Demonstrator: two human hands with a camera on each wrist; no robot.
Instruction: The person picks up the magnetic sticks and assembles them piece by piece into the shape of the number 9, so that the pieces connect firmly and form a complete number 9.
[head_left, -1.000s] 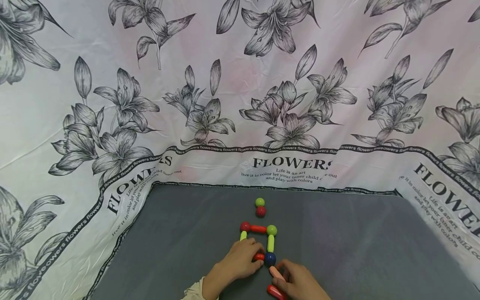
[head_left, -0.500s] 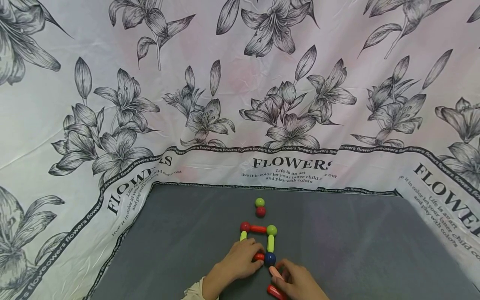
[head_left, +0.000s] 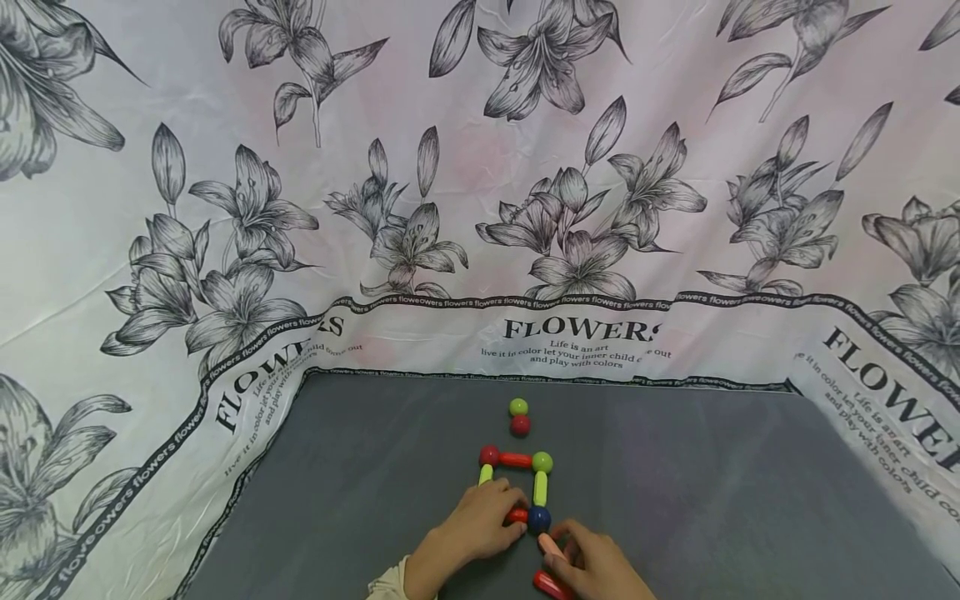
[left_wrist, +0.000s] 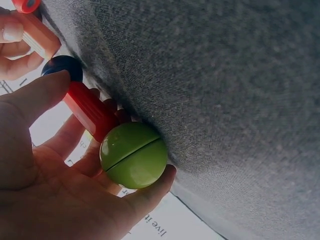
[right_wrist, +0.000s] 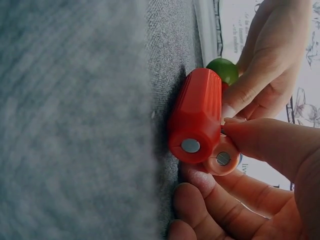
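A four-sided frame of magnetic rods and balls lies on the grey table. Its near side is a red rod (left_wrist: 92, 110) between a blue ball (head_left: 539, 519) and a green ball (left_wrist: 134, 156). My left hand (head_left: 483, 521) grips this rod, its thumb at the blue ball and its fingers behind. My right hand (head_left: 596, 562) pinches a peach rod (head_left: 550, 545) between thumb and fingers, the rod's far end close to the blue ball. Beside that hand lies a loose red rod (right_wrist: 197, 112), metal tip facing the right wrist camera.
The frame's far side has a red ball (head_left: 489, 455), a red rod (head_left: 515, 459) and a green ball (head_left: 542, 462). Yellow-green rods (head_left: 541, 489) form its sides. Beyond sit a loose green ball (head_left: 518, 407) and red ball (head_left: 521, 426). A flowered cloth (head_left: 420, 333) borders the table.
The head view has shifted very slightly. Both hands and the pieces keep practically the same places.
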